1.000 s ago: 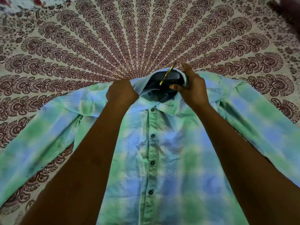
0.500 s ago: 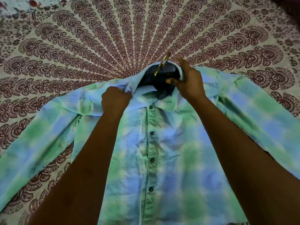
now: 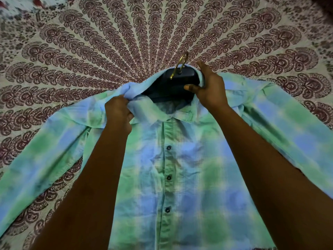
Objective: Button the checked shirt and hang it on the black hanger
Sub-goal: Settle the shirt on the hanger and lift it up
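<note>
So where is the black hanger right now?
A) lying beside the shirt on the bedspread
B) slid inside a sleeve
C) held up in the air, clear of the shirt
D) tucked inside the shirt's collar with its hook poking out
D: the black hanger sits within the collar opening of the checked shirt, its gold hook sticking out above, while the right hand grips the collar.

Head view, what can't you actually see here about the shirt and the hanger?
- Black hanger: its arms sit inside the checked shirt; only the neck and gold hook show.
- Shirt hem: cut by the bottom edge.
- Top button: collar fold hides whether it is fastened.
- Left hand fingertips: buried in collar cloth.
</note>
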Tool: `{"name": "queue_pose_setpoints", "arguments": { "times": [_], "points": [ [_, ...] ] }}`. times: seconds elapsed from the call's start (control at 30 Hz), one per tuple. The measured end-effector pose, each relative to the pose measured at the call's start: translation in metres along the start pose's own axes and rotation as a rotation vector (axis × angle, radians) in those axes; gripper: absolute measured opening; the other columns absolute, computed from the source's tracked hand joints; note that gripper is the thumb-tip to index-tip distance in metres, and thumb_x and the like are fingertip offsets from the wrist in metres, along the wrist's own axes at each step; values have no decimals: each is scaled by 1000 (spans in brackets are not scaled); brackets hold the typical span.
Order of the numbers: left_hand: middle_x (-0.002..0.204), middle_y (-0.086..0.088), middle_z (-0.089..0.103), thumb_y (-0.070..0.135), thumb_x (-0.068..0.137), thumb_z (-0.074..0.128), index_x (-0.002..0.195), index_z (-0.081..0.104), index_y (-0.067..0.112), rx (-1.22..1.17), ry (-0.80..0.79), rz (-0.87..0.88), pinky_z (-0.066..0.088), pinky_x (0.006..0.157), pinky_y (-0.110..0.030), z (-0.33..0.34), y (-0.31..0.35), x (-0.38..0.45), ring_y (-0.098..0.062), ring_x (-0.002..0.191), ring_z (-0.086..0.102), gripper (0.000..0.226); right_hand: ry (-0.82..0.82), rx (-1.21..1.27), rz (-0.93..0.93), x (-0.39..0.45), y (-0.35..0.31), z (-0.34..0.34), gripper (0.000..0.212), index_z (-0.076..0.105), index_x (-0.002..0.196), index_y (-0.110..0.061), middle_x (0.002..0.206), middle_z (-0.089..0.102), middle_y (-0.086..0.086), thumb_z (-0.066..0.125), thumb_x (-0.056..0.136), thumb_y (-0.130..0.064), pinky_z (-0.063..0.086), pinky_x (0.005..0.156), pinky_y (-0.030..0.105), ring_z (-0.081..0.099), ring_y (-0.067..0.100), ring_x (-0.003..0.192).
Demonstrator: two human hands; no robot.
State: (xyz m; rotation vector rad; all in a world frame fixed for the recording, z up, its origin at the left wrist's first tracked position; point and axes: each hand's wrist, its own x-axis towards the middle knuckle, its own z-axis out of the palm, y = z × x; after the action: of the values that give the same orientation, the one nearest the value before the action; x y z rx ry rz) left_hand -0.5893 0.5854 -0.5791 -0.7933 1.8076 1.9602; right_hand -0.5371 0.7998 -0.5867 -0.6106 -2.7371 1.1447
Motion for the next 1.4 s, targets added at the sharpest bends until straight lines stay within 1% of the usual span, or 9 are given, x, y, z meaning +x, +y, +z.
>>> {"name": "queue_pose_setpoints", "arguments": {
  "times": [0.13,0.27,0.4,0.5,0.6,0.8,1.0,1.23,1.4],
  "points": [
    [82,1,54,15,96,42,102,58,11,-111,-19,51,46,65,-24,-3,0,0,-12,76,53,17,19,19,-8,-3,1,2,76,31,143,-10,137,50,16,71,79,-26,34,104,36,45,31,126],
    [106,-4,66,22,97,41,111,61,10,-85,-352,69,50,91,-30,-8,-11,-2,-16,100,62,27,25,35,14,2,0,2,75,34,142,-10,137,50,15,71,79,-28,35,104,38,45,32,126],
    [111,1,65,17,98,37,116,60,10,-36,-416,7,43,100,-28,-16,-24,-9,-13,110,58,30,37,48,23,5,-2,2,74,34,141,-8,140,46,14,71,80,-26,31,106,34,42,29,130],
    [81,5,73,12,98,34,82,73,15,-300,-483,-51,50,84,-17,-23,-25,-5,-3,84,66,42,45,51,25,7,-2,2,72,37,140,-9,135,52,15,71,79,-27,35,102,35,47,29,125],
    [92,-2,69,12,97,38,93,68,10,-465,-500,-26,39,105,-29,-13,-21,0,-14,109,57,30,55,41,8,9,0,4,70,39,139,-9,133,54,14,71,79,-28,37,101,35,49,29,123],
    [88,3,60,-7,88,49,101,54,16,416,-505,71,47,70,-20,9,-39,-4,-15,88,58,26,37,71,28,15,2,5,73,38,139,-8,136,51,13,72,79,-30,37,106,42,46,29,127],
    [62,9,63,-4,91,39,70,64,21,-47,-547,-1,45,63,-21,7,-28,-1,-7,63,58,41,58,76,10,19,6,9,71,41,138,-8,132,55,12,72,78,-31,40,103,40,50,28,123],
    [89,1,46,-7,70,61,86,37,24,333,132,372,44,67,-22,4,-37,13,-16,80,48,42,74,66,4,19,9,10,71,39,138,-9,133,54,12,71,79,-31,38,105,39,47,29,125],
    [124,-6,50,16,68,68,123,49,17,828,-228,966,39,93,-29,-10,-16,24,-22,115,46,59,79,55,-10,18,11,11,75,39,138,-10,133,54,12,68,77,-41,37,105,45,47,32,124]
  ]
}}
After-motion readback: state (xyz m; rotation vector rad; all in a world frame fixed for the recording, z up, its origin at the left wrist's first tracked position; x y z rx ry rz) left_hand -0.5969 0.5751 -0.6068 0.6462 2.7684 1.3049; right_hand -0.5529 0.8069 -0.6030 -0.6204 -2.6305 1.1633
